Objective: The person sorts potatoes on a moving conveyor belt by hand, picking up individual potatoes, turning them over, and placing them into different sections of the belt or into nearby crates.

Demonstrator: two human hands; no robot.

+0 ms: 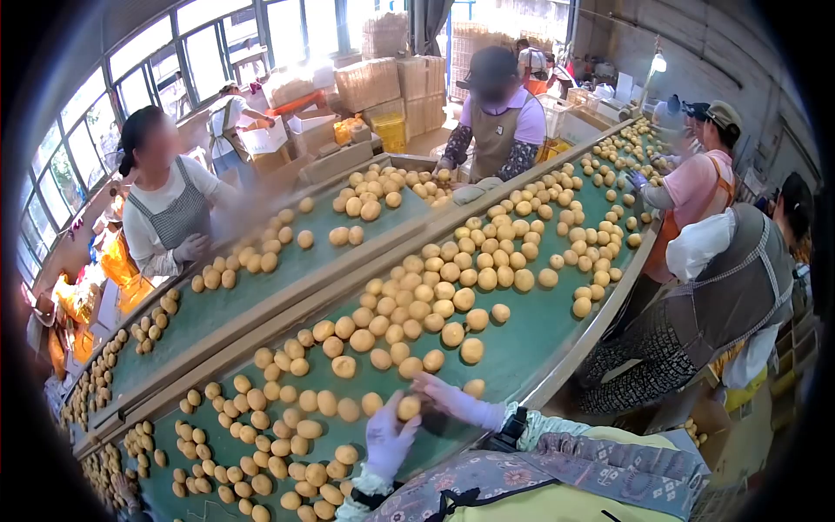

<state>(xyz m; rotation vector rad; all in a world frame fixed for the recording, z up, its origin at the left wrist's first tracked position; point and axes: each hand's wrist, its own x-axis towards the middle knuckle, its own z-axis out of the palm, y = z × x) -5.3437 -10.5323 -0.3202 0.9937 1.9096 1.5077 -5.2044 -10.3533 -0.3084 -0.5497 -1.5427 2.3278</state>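
My left hand, in a pale lilac glove, is closed around a round yellow-brown potato just above the green belt. My right hand, gloved the same way, reaches in from the right with its fingers stretched out. Its fingertips are close to the held potato and to another potato lying on the belt; whether they touch either is hard to tell. Many more potatoes lie loose around both hands. The green belt shows bare to the right of my hands.
A wooden divider separates this belt from a second one, where a person in a checked apron and a person in a cap stand. Several co-workers line the right edge, one bending. Cartons are stacked behind.
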